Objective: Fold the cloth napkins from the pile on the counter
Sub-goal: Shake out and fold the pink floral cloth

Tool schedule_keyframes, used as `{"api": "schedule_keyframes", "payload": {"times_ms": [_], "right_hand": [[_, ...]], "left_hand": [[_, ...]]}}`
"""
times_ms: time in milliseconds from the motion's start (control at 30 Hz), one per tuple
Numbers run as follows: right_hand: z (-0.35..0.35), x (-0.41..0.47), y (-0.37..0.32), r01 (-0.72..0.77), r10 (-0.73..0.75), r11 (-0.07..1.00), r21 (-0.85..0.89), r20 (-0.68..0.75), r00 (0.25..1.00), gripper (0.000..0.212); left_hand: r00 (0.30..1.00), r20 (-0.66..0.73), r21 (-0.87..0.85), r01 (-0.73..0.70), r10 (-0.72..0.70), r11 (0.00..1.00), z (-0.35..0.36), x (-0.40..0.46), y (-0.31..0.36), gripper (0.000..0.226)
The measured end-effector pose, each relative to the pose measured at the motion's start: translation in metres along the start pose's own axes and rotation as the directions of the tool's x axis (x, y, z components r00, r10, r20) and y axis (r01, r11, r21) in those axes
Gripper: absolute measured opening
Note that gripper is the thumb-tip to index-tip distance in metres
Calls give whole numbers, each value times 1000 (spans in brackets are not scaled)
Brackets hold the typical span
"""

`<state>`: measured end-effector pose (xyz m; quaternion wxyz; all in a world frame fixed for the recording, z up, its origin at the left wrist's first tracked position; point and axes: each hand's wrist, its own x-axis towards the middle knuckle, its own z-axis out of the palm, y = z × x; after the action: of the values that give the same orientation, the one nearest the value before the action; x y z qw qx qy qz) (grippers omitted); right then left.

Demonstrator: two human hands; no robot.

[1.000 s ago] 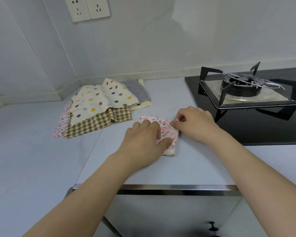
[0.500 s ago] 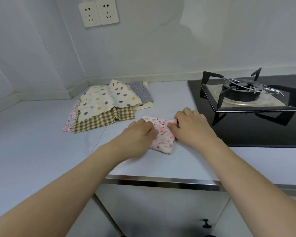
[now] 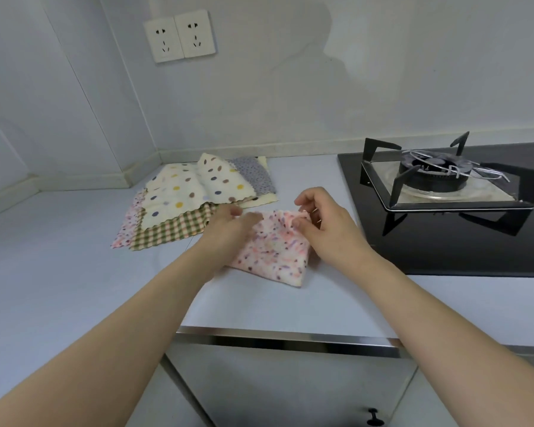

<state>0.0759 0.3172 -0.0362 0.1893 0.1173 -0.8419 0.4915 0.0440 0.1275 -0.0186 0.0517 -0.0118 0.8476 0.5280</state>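
We see the counter (image 3: pixel 74 272) with the stove (image 3: pixel 444 192) at its right and the pile of napkins (image 3: pixel 191 198) toward the back corner. Between pile and stove lies the pink speckled napkin (image 3: pixel 275 254), folded to a small square, under both hands. Our right hand (image 3: pixel 324 223) pinches its far corner, lifting it. Our left hand (image 3: pixel 228 223) is blurred on its left edge; we cannot tell its grip.
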Motion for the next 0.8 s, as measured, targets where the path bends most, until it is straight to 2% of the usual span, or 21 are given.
{"api": "schedule_keyframes", "payload": {"times_ms": [33, 100, 167, 200, 233, 333, 367, 433, 467, 500, 567, 667, 800], "right_hand": [[1, 1, -1, 4, -3, 999, 54, -17, 1000, 28], [1, 3, 0, 8, 2, 986, 168, -59, 998, 33], [2, 4, 2, 14, 10, 971, 237, -102, 995, 37], [2, 6, 2, 17, 17, 966, 258, -128, 992, 39], [1, 7, 2, 15, 30, 962, 273, -157, 987, 41], [1, 11, 1, -86, 168, 924, 373, -192, 967, 46], [2, 13, 3, -171, 265, 869, 465, -145, 953, 50], [2, 16, 5, -373, 442, 677, 635, 55, 895, 64], [2, 16, 4, -450, 476, 604, 658, 154, 866, 65], [2, 16, 3, -493, 476, 588, 642, 218, 852, 57], [3, 15, 2, -503, 445, 644, 576, 252, 859, 35], [8, 14, 5, -451, 435, 757, 472, 151, 888, 36], [14, 10, 5, -364, 386, 894, 261, -34, 922, 39]], "left_hand": [[999, -17, -101, 33, -34, 994, 2, 4, 4, 58], [995, 41, -203, 96, -90, 974, 5, 14, 8, 52], [985, 119, -205, 146, -123, 968, 10, 12, 13, 53], [985, 105, -198, 156, -137, 968, 12, 16, 9, 64], [989, 74, -186, 141, -129, 972, 14, 22, 4, 71], [994, -76, -214, -97, 82, 972, 19, 18, -4, 40], [983, -100, -259, -175, 154, 950, 21, 13, -3, 37], [961, -136, -345, -274, 241, 898, 21, 6, -6, 34], [954, -151, -387, -297, 257, 873, 19, 3, -6, 33], [952, -161, -428, -305, 260, 851, 17, 2, -5, 34], [950, -158, -441, -311, 268, 842, 15, 2, -5, 33], [937, -168, -416, -348, 305, 840, 20, 1, -5, 16], [927, -179, -305, -371, 330, 877, 24, 9, -8, 18]]}}
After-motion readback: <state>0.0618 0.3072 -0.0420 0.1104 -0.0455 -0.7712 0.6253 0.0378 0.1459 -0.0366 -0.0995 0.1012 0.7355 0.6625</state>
